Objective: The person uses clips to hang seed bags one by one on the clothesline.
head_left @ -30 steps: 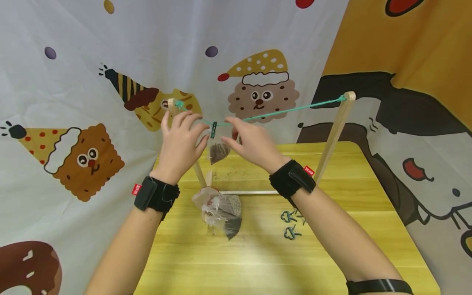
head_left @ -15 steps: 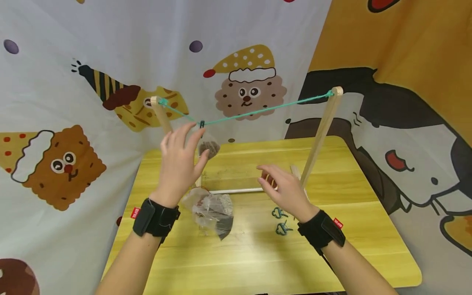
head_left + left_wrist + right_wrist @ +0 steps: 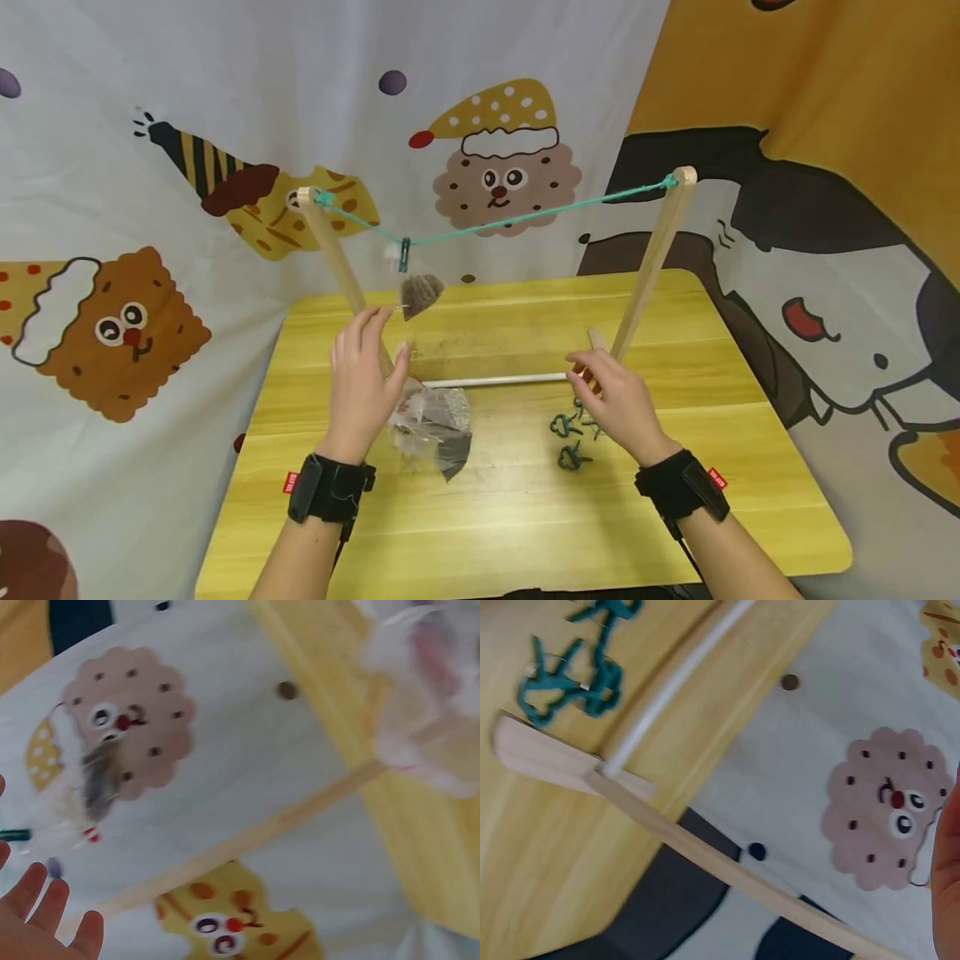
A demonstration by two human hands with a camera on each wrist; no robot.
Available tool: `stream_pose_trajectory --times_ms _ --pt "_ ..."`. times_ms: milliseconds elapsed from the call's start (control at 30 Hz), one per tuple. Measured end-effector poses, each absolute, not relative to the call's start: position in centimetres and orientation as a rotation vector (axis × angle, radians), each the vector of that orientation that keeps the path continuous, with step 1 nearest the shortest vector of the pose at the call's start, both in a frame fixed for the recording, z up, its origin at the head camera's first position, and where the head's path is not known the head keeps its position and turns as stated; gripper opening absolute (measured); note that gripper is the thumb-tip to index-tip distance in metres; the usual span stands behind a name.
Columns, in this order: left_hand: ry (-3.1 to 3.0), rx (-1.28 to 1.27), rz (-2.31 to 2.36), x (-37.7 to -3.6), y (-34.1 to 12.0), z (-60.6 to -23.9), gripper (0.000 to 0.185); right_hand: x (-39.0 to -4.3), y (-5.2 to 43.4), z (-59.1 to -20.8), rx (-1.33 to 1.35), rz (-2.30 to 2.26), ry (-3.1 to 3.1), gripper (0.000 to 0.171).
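A small pouch with brown contents, like a tea bag (image 3: 422,294), hangs from a dark green clip (image 3: 404,255) on a sagging turquoise string (image 3: 517,220). In the left wrist view the pouch (image 3: 101,780) looks blurred inside clear wrapping. Just below and left of it is my left hand (image 3: 362,387), fingers extended and loosely spread, apparently holding nothing. My right hand (image 3: 618,404) hovers by the right post with loosely bent fingers and no visible object. Several teal clips (image 3: 572,457) lie on the table beside and below that hand.
Two wooden posts (image 3: 654,258) carry the string; a white rod (image 3: 502,381) joins them low down. A clear plastic bag (image 3: 431,425) with similar dark pouches lies at the left post's foot on the yellow table (image 3: 517,517). A printed cloth hangs behind.
Both hands have left the clip on the string. My right hand has drawn back down and right towards the loose clips; my left has lowered. The pouch stays hanging.
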State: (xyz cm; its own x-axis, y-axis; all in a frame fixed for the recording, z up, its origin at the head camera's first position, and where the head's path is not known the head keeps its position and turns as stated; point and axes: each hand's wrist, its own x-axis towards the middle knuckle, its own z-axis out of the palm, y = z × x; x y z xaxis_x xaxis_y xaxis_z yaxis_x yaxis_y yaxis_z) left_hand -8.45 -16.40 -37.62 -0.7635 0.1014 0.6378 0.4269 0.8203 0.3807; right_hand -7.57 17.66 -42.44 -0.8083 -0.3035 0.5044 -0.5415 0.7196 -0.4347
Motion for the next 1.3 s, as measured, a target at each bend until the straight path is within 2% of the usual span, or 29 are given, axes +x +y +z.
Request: stream_pose_trajectory --times_ms 400,700,967,1300 --pt "-2.59 -0.332 -0.611 -8.4 -16.8 -43.9 0.056 -6.4 19.3 -46.6 0.442 0.825 -2.689 0.024" --pt "-2.672 -0.385 -0.511 -8.1 -16.0 -48.2 0.053 -6.1 20.2 -49.3 0.362 0.857 -2.767 0.024" --pt "-2.795 -0.472 -0.498 -7.1 -13.5 -50.8 0.052 -5.8 19.4 -52.7 0.315 0.886 -2.932 0.038" --pt "-2.82 -0.555 -0.42 -6.4 -11.8 -51.2 0.054 -5.9 17.9 -55.9 0.319 0.805 -2.955 0.059"
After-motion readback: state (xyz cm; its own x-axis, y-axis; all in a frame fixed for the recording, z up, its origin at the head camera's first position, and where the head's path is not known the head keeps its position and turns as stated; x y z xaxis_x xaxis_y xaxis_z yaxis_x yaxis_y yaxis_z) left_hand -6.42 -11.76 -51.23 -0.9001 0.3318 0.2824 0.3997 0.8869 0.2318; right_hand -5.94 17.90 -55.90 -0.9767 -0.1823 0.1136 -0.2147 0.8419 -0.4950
